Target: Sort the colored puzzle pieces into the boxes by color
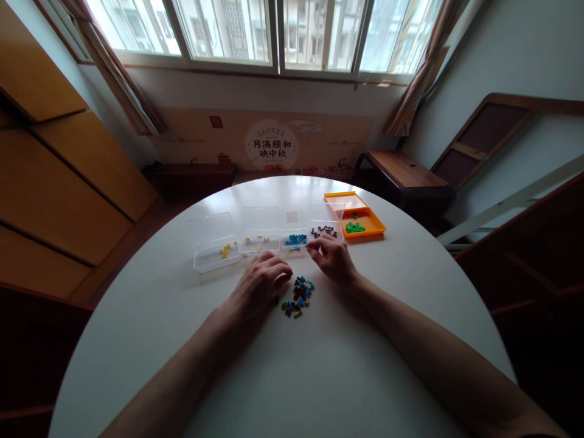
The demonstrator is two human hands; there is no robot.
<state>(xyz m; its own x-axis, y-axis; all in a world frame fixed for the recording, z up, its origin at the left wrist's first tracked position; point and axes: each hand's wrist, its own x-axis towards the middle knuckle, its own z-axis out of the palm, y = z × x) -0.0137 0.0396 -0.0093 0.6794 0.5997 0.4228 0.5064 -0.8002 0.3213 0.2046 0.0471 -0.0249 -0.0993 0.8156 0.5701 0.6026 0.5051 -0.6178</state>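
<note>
A small mixed pile of blue, brown, yellow and green pieces [301,292], like tiny building bricks, lies on the white table. Just left of it is my left hand [261,281], fingers curled and thumb close to them; whatever it may hold is hidden. My right hand [334,258] is pinched in front of the clear boxes, its fingertips by the blue pieces [295,239]; I cannot make out anything between them. Farther right, dark brown pieces [323,231] lie in another clear box. Yellow pieces [225,250] and pale yellow pieces [260,243] sit in the boxes on the left.
An orange box [375,230] with green pieces [354,227] stands at the right end of the row, lid open. The clear boxes, such as the leftmost one [216,266], have raised lids. The round white table [365,377] has its far edge toward the windows; a wooden chair [408,169] stands beyond.
</note>
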